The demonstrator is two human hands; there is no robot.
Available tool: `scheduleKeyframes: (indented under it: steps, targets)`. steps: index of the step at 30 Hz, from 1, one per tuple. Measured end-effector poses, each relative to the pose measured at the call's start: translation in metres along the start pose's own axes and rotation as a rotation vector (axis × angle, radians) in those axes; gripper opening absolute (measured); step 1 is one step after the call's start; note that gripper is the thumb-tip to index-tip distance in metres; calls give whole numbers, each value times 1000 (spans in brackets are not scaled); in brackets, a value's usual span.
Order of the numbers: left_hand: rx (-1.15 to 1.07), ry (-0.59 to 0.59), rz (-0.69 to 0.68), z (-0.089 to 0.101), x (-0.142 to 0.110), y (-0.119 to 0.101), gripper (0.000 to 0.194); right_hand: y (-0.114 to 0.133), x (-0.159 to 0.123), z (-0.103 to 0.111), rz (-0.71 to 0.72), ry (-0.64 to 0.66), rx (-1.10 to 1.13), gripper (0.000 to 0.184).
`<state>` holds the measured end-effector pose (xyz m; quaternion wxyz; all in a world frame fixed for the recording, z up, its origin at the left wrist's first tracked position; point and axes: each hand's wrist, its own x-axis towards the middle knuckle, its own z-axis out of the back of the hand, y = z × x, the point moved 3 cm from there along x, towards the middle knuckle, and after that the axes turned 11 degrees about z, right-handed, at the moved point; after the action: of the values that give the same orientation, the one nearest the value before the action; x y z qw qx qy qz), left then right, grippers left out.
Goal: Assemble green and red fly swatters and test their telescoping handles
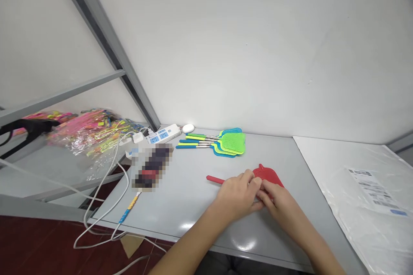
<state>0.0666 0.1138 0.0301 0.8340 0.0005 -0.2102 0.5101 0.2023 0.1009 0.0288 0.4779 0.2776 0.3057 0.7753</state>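
Note:
A red fly swatter (pixel 270 175) lies on the grey table (pixel 200 197), its red handle tip sticking out to the left. My left hand (pixel 237 195) is curled over the swatter's shaft with the fingers closed on it. My right hand (pixel 280 203) meets it from the right, fingers pinched on the swatter just below its red mesh head. Further back lies a small pile of green and blue fly swatters (pixel 222 142), apart from both hands.
A white power strip (pixel 161 134) with cables, a white oval device (pixel 188 128) and a blurred dark object (pixel 151 166) sit at the left. Plastic bags of colourful items (pixel 87 131) lie on a shelf. A white labelled plastic bag (pixel 364 189) covers the right.

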Motion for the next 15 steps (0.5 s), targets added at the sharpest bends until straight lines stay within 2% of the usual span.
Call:
scheduleKeyframes:
  steps: [3, 6, 9, 11, 15]
  targets:
    - [30, 9, -44, 10, -1, 19, 39, -7, -7, 14, -54, -35, -29, 28]
    - [38, 9, 29, 17, -8, 52, 39, -13, -16, 27, -111, -68, -39, 30]
    - [-38, 1, 87, 19, -19, 72, 38, -11, -19, 26, -101, -11, -44, 28]
    - [-87, -12, 124, 19, -26, 71, 37, -5, -18, 19, -63, 47, -61, 22]
    - [-132, 2, 126, 11, -32, 55, 35, 7, -13, 1, 63, 159, -171, 19]
